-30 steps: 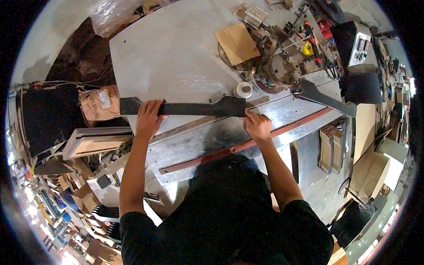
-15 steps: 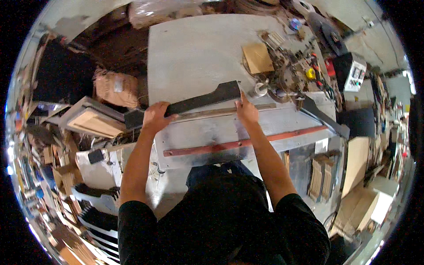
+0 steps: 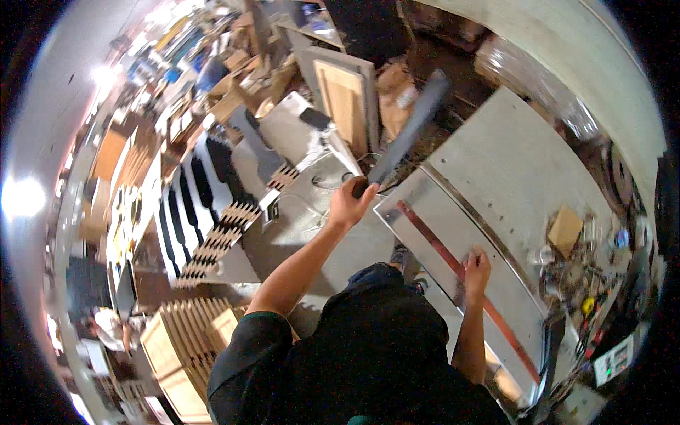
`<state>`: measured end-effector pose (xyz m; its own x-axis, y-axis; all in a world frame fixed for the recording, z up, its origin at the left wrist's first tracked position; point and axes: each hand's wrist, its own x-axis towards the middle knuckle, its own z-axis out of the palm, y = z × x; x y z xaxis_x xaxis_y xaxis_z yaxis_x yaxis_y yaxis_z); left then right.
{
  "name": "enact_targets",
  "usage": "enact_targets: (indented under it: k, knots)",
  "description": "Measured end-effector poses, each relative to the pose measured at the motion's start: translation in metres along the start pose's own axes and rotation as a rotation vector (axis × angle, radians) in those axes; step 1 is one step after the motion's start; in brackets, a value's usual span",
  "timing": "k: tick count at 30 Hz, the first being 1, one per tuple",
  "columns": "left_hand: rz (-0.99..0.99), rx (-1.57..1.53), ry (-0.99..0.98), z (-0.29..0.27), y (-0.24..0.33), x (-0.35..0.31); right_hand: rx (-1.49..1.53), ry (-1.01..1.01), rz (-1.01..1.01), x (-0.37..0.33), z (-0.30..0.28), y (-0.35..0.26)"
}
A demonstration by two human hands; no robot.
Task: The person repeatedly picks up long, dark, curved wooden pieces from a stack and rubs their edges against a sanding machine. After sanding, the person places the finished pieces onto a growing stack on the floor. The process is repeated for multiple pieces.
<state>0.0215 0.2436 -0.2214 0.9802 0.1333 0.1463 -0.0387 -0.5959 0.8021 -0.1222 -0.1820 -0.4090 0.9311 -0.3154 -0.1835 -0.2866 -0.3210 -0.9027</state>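
Observation:
My left hand (image 3: 348,203) is closed round one end of a long dark grey board (image 3: 412,127). The board is held up and slants away past the bench's left side, a little blurred. My right hand (image 3: 477,270) hovers at the red strip (image 3: 432,241) on the grey metal-topped bench (image 3: 524,163). Its fingers are curled in, and nothing shows in them. Another dark piece (image 3: 552,336) lies across the bench's near right end.
Black-and-white shaped pieces (image 3: 191,202) stand in a row at the left, near stacked wooden panels (image 3: 173,347). A framed panel (image 3: 343,103) leans beyond the bench. Tools and a cardboard piece (image 3: 565,230) clutter the bench's right. A person (image 3: 110,329) is far left.
My view and body have turned left. The dark board, earlier held in both hands over the bench, is now raised off it by my left hand alone; my right hand has let go.

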Motion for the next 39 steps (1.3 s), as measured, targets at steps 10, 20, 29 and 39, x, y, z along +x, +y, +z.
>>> enact_targets:
  k: [10, 20, 29, 39]
  knots:
    - [-0.016, -0.427, 0.511, -0.118, 0.001, 0.065, -0.128, -0.101, -0.067, -0.020, 0.045, -0.056]
    - [-0.522, -0.164, 0.641, -0.277, -0.193, 0.223, -0.544, 0.351, 0.028, -0.011, 0.102, -0.058]
    - [-0.660, -0.077, 0.640, -0.305, -0.333, 0.303, -0.958, 0.608, 0.212, -0.013, 0.141, -0.077]
    - [-0.664, -0.093, 0.602, -0.299, -0.373, 0.311, -1.011, 0.597, 0.275, -0.006, 0.146, -0.066]
